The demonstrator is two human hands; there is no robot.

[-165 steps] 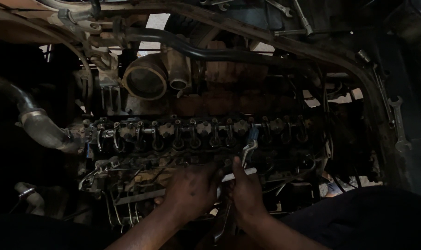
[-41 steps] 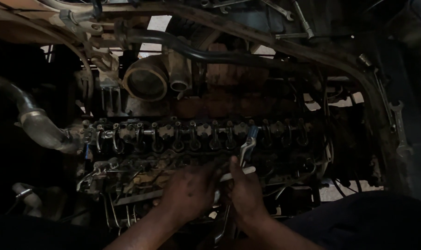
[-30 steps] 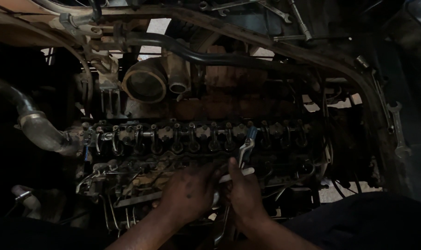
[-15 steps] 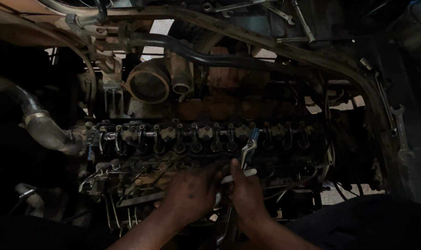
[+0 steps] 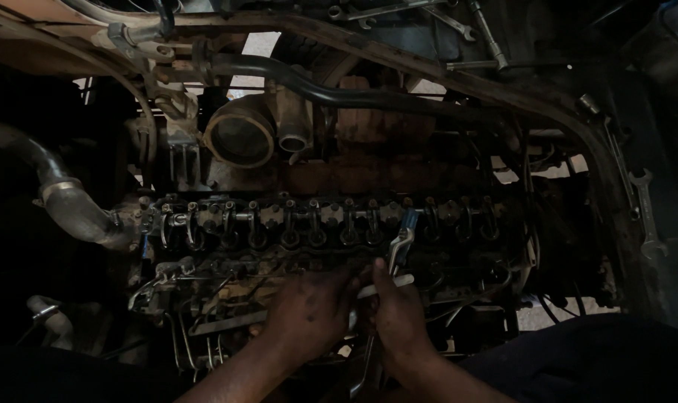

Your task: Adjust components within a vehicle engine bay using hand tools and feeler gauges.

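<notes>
**Entry: both hands on tools at the valve train of an opened engine**

Change since the earlier views: almost none. Across the last seconds both hands keep the same station at lower centre of the frame, and the tools have not shifted visibly. Judged from this, the work is a slow, fine setting at one rocker, not a repositioning.

- Right hand (image 5: 398,317): lower centre, back of hand to the camera, fingers clamped around the shaft of a bright spanner (image 5: 400,245). The spanner rises up-frame, its head at the rocker arm row (image 5: 316,220).
- Left hand (image 5: 313,310): just left of the right hand and touching it, knuckles up, fingers curled together. A thin pale strip (image 5: 387,285) shows between the two hands; which hand pinches it cannot be told.
- Rocker arm row: runs left to right across mid-frame, cover off.
- Round intake opening (image 5: 242,138): upper left of centre.
- Black hose (image 5: 331,89): crosses above it.
- Loose spanner (image 5: 647,213): lies at the right edge.
</notes>
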